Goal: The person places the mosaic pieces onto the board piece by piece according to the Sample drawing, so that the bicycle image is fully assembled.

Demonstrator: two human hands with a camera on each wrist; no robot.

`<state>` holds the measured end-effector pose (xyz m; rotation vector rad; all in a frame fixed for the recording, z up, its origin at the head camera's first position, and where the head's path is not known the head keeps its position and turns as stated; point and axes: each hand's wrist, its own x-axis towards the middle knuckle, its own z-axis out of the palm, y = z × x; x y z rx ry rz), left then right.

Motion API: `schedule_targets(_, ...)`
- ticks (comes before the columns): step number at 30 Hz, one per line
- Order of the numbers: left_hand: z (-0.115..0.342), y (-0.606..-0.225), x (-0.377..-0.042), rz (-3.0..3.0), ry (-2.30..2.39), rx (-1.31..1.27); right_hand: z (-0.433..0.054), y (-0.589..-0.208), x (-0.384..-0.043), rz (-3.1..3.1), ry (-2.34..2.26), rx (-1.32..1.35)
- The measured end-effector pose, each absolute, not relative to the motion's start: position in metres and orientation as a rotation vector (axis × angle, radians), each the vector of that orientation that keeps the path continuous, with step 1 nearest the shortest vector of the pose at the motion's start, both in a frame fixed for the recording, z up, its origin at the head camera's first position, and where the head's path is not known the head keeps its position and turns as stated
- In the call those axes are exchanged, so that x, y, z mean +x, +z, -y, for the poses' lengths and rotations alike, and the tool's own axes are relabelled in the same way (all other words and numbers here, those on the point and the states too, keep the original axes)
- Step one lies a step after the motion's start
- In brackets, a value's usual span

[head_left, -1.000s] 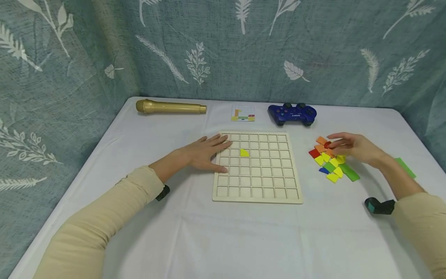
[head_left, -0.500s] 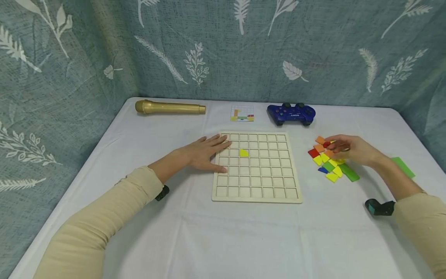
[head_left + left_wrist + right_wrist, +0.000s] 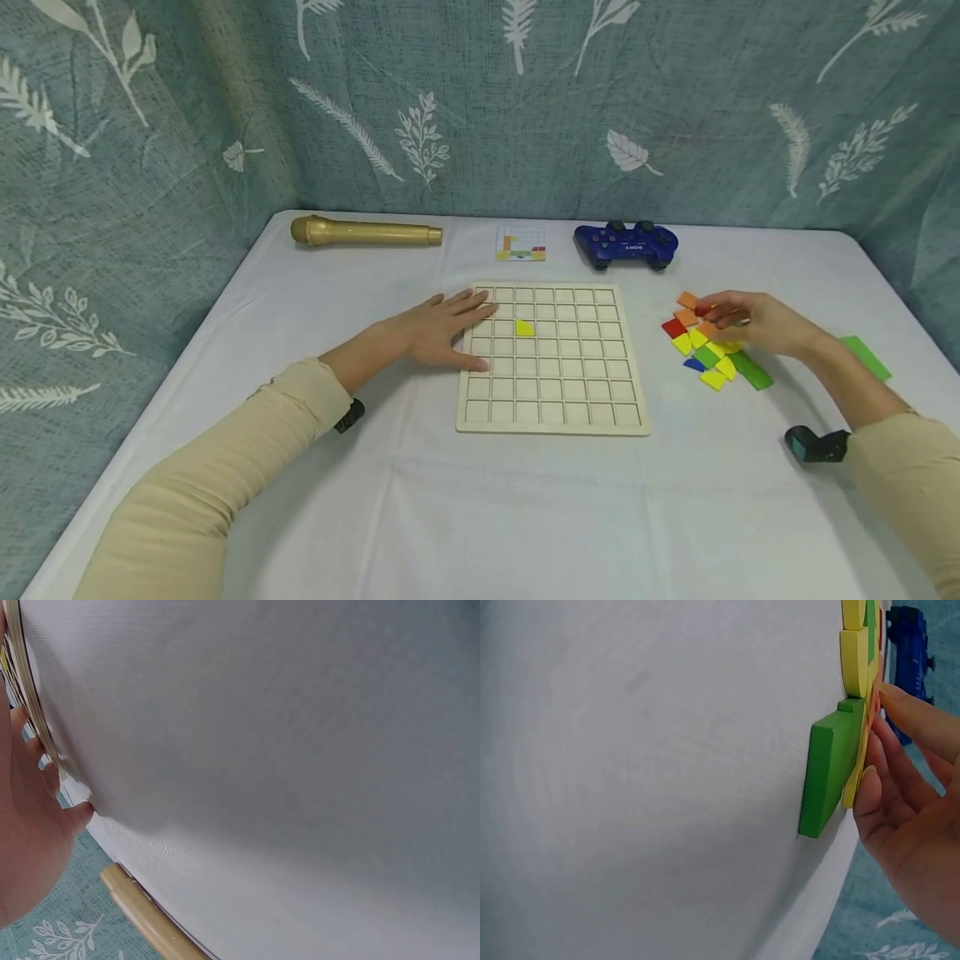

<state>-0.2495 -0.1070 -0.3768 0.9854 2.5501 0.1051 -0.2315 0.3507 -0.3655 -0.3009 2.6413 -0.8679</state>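
My left hand (image 3: pixel 442 330) rests spread and flat on the left edge of a pale wooden grid board (image 3: pixel 564 392). One yellow piece with a rounded corner (image 3: pixel 525 328) sits in a cell of the board. My right hand (image 3: pixel 761 321) is over a pile of flat coloured pieces right of the board, its fingers loosely bent. Its fingertips are at a red piece (image 3: pixel 702 309) and an orange piece (image 3: pixel 708 331). In the right wrist view the thumb and index finger stand apart beside the pile; a green block (image 3: pixel 829 776) lies in front.
At the back lie a gold microphone (image 3: pixel 367 232), a small pattern card (image 3: pixel 521 244) and a blue game controller (image 3: pixel 627 245). A separate green piece (image 3: pixel 866 357) lies beyond the right forearm. A patterned curtain (image 3: pixel 480 108) hangs behind the table.
The right hand has shifted slightly and its fingers have drawn in over the red piece, among the pile. The left hand and the board stay put.
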Motion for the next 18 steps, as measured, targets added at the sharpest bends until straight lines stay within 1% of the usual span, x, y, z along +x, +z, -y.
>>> schedule_targets(11,0.1067,-0.3768,-0.2498,-2.55,0.105,0.986,-0.3476,-0.3645,-0.2323,-2.667,-0.816,-0.327)
schedule_targets(18,0.1066,-0.377,-0.2494,-2.553,0.106,0.987,-0.3482,-0.366,-0.2324,-2.68,-0.809,-0.278)
